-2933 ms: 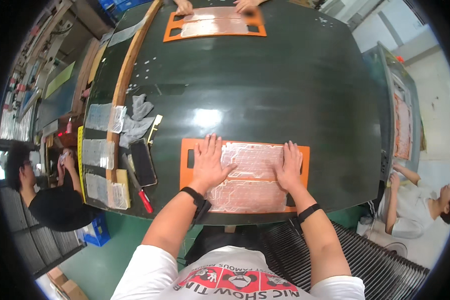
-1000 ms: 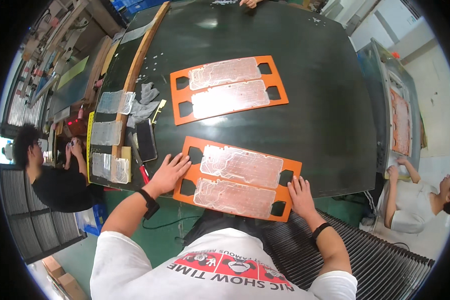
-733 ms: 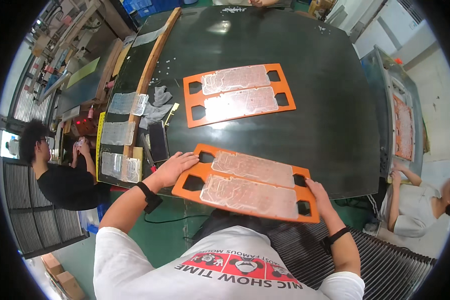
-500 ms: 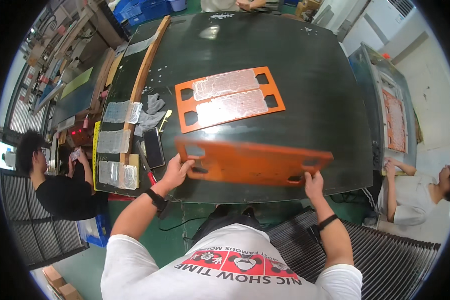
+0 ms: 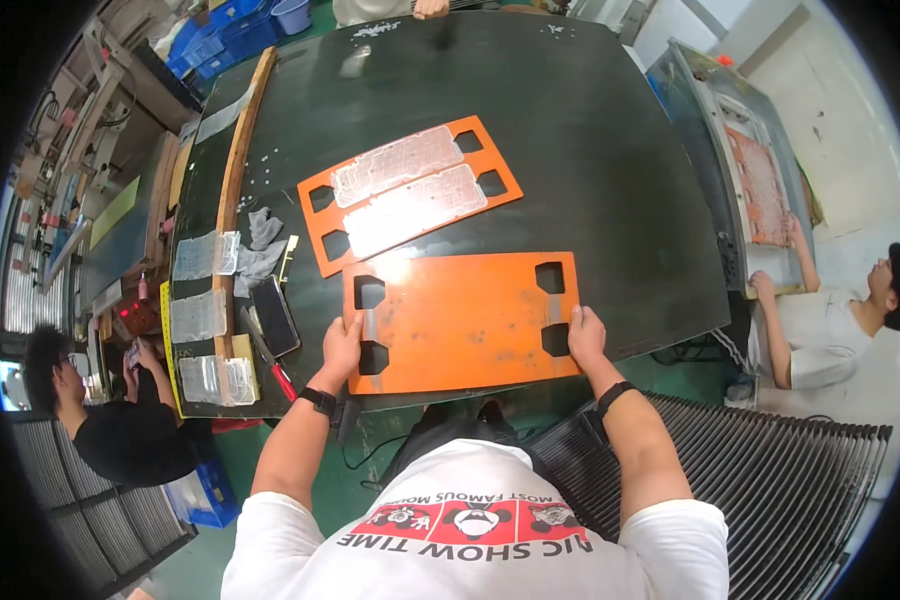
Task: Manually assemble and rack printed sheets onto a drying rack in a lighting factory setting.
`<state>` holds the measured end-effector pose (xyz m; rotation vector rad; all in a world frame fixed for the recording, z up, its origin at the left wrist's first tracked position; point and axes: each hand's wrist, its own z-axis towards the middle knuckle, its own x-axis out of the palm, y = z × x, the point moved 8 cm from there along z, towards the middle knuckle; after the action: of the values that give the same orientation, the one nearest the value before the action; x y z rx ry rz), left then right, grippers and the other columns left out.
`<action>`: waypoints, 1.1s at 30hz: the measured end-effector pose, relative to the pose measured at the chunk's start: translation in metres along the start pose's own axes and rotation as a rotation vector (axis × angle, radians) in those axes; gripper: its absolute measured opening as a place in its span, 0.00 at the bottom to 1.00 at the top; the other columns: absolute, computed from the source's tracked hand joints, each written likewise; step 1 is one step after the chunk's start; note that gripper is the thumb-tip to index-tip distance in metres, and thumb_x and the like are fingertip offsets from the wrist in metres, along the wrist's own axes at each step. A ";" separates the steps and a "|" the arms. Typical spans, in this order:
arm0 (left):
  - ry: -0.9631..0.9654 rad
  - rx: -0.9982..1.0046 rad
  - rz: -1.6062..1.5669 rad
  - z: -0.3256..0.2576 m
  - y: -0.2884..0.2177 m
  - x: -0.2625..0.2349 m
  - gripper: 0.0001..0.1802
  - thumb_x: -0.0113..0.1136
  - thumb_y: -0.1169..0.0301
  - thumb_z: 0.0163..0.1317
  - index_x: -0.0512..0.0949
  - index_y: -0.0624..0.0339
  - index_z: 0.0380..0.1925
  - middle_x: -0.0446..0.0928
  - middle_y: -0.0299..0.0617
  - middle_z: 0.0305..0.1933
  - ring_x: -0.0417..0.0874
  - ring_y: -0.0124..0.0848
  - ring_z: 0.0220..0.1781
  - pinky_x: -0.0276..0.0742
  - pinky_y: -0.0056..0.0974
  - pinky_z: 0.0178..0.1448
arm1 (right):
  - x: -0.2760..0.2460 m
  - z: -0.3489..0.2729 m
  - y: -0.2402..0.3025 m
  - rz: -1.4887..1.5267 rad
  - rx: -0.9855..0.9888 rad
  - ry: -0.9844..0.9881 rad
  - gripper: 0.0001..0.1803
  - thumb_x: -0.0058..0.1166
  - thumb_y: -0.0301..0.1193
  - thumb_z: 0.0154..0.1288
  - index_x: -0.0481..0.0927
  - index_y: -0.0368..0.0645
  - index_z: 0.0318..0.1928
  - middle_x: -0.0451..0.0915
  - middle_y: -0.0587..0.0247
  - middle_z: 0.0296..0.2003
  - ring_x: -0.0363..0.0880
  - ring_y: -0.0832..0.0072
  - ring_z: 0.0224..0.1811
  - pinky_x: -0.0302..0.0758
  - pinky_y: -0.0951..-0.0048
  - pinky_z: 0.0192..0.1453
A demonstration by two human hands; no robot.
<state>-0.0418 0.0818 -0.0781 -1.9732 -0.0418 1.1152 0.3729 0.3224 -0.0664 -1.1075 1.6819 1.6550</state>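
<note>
My left hand [image 5: 342, 348] and my right hand [image 5: 586, 335] grip the two short sides of an orange board [image 5: 460, 330], thumbs on top and fingers hidden beneath. This board has dark cut-outs near both ends and a few smudges on its bare upper face. It is close to level at the table's near edge; whether it rests fully on the top I cannot tell. Just behind it lies a second orange board [image 5: 326, 222], turned at an angle. Two clear, patterned sheets, a far one [image 5: 400, 165] and a near one [image 5: 420, 212], lie side by side on that second board.
On the dark table [image 5: 620, 200], a wooden strip [image 5: 238, 160] runs along the left, with clear panels [image 5: 200, 316] beside it. Grey cloths [image 5: 260, 260], a phone [image 5: 274, 315] and a red-handled tool [image 5: 283, 382] lie nearby. People work at left [image 5: 120, 430] and right [image 5: 820, 335].
The held orange board has gone from steeply tilted and blurred to nearly flat, its upper face now showing. Both hands still grip its ends. The whole view has shifted slightly.
</note>
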 end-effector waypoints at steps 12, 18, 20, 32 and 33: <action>0.357 -0.321 -0.754 -0.053 -0.112 -0.031 0.17 0.52 0.55 0.63 0.67 0.56 0.30 0.62 0.32 0.16 0.64 0.24 0.12 0.61 0.29 0.16 | -0.058 0.018 -0.007 0.336 -0.141 -0.172 0.17 0.41 0.37 0.66 0.70 0.34 0.28 0.71 0.44 0.24 0.69 0.52 0.27 0.68 0.63 0.35; 0.438 0.274 -0.699 -0.087 -0.245 -0.034 0.12 0.59 0.62 0.58 0.73 0.59 0.32 0.70 0.35 0.19 0.66 0.24 0.14 0.62 0.32 0.18 | -0.176 0.030 0.006 0.215 -0.058 -0.538 0.25 0.36 0.45 0.69 0.72 0.34 0.47 0.75 0.45 0.42 0.74 0.57 0.46 0.68 0.64 0.50; 0.263 0.911 -0.473 -0.126 -0.304 -0.027 0.10 0.60 0.71 0.51 0.74 0.59 0.34 0.70 0.37 0.19 0.69 0.28 0.14 0.63 0.34 0.18 | -0.175 0.022 -0.002 0.767 0.058 -0.380 0.35 0.29 0.54 0.68 0.62 0.35 0.59 0.68 0.47 0.55 0.67 0.58 0.57 0.63 0.63 0.59; 0.345 1.568 0.315 -0.220 -0.360 0.140 0.28 0.60 0.66 0.48 0.68 0.58 0.52 0.71 0.44 0.41 0.70 0.37 0.50 0.61 0.44 0.53 | -0.102 -0.139 -0.078 1.719 0.473 -0.023 0.18 0.42 0.43 0.68 0.73 0.39 0.39 0.75 0.63 0.24 0.70 0.76 0.21 0.68 0.77 0.23; 0.343 1.543 0.243 -0.227 -0.355 0.133 0.30 0.60 0.65 0.50 0.67 0.59 0.54 0.70 0.47 0.47 0.67 0.39 0.58 0.57 0.47 0.59 | -0.105 -0.141 -0.088 1.712 0.450 -0.091 0.17 0.43 0.41 0.67 0.73 0.40 0.34 0.72 0.66 0.19 0.67 0.79 0.19 0.64 0.77 0.21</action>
<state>0.3261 0.2148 0.1283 -0.7030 0.9618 0.5309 0.5259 0.2116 -0.0117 1.0119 2.8976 1.7128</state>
